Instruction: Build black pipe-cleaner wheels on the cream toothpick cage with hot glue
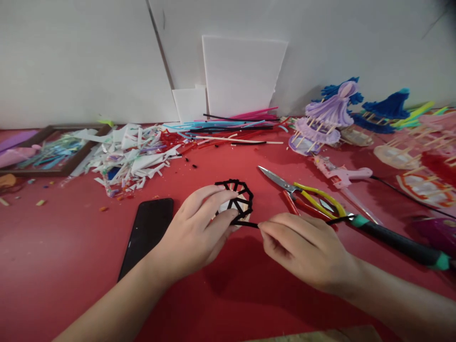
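Observation:
Near the middle of the red table, my left hand [203, 221] is closed around the near left side of a small round piece [249, 194]. That piece has a pale base and a black fuzzy rim with black spokes; its lower left is hidden by my fingers. A black pipe cleaner [247, 224] runs from its near edge into my right hand [306, 249], which pinches it between thumb and fingers. The strip's other end seems to come out behind my right hand, toward the right.
A black phone [147, 232] lies left. Scissors [295, 187], yellow-and-red-handled, a pink glue gun [342, 175] and a green-and-black-handled tool [395, 240] lie right. White scraps [131, 152], coloured pipe cleaners [235, 124] and tiered fuzzy models [324, 114] line the back.

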The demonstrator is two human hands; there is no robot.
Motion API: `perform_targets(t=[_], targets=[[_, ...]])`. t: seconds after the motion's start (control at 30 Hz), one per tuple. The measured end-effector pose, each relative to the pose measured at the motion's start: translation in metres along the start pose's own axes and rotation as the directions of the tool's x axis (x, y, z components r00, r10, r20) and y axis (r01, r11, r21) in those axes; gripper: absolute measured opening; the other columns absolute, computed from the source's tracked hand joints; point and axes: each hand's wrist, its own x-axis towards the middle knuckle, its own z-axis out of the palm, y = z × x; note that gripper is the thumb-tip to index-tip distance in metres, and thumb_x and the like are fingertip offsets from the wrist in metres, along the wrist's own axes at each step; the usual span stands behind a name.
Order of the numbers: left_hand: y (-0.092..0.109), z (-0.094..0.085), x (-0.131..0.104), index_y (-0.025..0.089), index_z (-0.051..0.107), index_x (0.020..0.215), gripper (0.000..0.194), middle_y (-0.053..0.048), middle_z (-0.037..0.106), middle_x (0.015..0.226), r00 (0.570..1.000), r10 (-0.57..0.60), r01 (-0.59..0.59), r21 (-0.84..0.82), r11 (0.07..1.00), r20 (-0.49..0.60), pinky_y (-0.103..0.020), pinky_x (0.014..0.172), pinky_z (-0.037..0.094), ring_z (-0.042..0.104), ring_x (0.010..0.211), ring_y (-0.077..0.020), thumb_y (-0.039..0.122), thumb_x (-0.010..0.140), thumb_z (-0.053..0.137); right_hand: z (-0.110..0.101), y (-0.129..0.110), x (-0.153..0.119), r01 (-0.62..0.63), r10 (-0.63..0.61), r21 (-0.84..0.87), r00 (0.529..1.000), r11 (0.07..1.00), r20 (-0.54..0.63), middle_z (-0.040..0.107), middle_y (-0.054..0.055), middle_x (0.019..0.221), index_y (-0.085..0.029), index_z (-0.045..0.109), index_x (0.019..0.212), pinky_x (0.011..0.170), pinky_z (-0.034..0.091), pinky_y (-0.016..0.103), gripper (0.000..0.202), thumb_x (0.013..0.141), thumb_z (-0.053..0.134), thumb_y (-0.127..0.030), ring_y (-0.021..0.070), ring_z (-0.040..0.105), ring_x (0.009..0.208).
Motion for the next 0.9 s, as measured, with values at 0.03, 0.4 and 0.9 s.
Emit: perform_targets(t=[0.03, 0.4, 0.9], targets=[[0.000, 0.000, 0.000, 0.019, 0.063, 0.104, 0.016, -0.010, 0.063, 0.117, 1.000, 0.002, -0.002, 0.004, 1.000, -0.004, -0.042, 0.097, 0.049, 0.051, 0.115, -0.0267, 0.017, 0.088, 0.059, 0.000, -0.002, -0.001, -0.009, 0.009, 0.005, 1.000, 1.000, 0.001, 0.068, 0.000, 0.071, -0.018, 0.059, 0.086, 0.052, 0.044, 0.028, 0.013, 0.086, 0.053, -0.007, 0.0114, 0.061, 0.060], [-0.012, 0.003, -0.004, 0.017, 0.060, 0.104, 0.013, -0.007, 0.066, 0.099, 0.995, -0.091, 0.096, -0.165, 0.982, 0.035, -0.032, 0.083, 0.053, 0.062, 0.091, -0.0184, 0.016, 0.092, 0.055, 0.003, -0.018, 0.002, 0.005, -0.009, 0.075, 0.999, 0.997, 0.054, 0.055, -0.003, 0.060, -0.019, 0.055, 0.073, 0.050, 0.038, 0.030, 0.020, 0.085, 0.047, -0.005, 0.0117, 0.051, 0.055], [-0.006, 0.005, -0.004, 0.016, 0.060, 0.104, 0.015, -0.005, 0.069, 0.095, 0.996, -0.083, 0.072, -0.246, 0.966, -0.032, -0.026, 0.081, 0.055, 0.065, 0.088, -0.0140, 0.011, 0.090, 0.058, 0.008, -0.014, 0.000, -0.016, -0.002, 0.174, 0.995, 0.985, 0.102, 0.049, -0.003, 0.060, -0.019, 0.055, 0.070, 0.053, 0.039, 0.027, 0.024, 0.086, 0.043, -0.006, 0.0113, 0.046, 0.057]])
